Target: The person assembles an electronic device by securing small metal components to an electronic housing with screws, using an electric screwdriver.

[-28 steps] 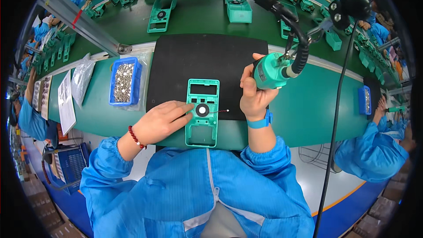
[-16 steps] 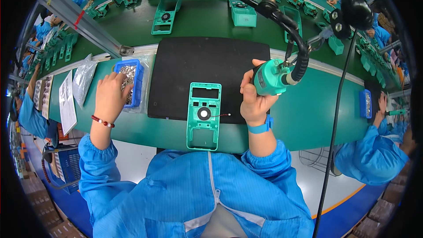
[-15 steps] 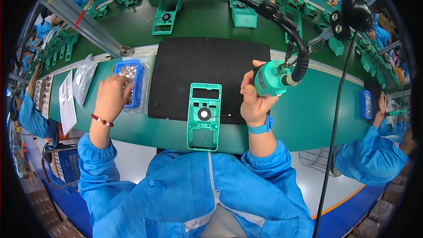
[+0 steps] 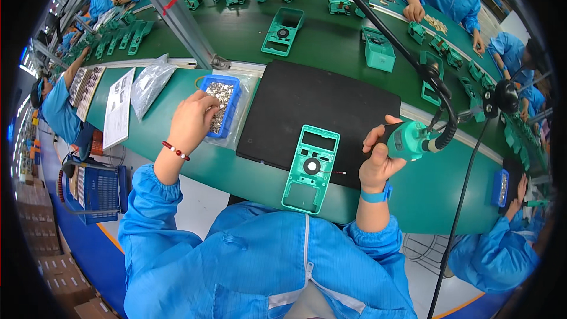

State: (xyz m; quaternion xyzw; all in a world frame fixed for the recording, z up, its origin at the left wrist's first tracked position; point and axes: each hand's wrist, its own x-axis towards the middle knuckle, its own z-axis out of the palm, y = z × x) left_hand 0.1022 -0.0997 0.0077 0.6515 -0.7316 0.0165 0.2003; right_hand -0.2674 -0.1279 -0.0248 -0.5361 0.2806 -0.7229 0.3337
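My left hand (image 4: 194, 119) is over the near-left side of a blue bin (image 4: 235, 108) of small silvery metal parts (image 4: 218, 94). Its fingers are curled together at the parts; whatever is between the fingertips is too small to make out. My right hand (image 4: 378, 165) grips a green and black electric screwdriver (image 4: 407, 140), seen from above with its lower end hidden. Between my hands lies an open green plastic housing (image 4: 293, 184), tilted slightly. A round speaker (image 4: 312, 166) sits in it, and a thin red-black wire (image 4: 333, 172) runs out to the right.
Under the housing's far part is a black mat (image 4: 313, 100). A black cable (image 4: 452, 230) hangs at the right. A metal post (image 4: 177, 18) rises beyond the bin, beside a plastic bag (image 4: 150, 85) and paper sheet (image 4: 120, 106). Co-workers sit around a green belt (image 4: 236, 35) carrying housings.
The whole view has swung left, so everything sits further right in it. My left hand stays at the bin with fingers drawn closer together; my right hand still holds the screwdriver.
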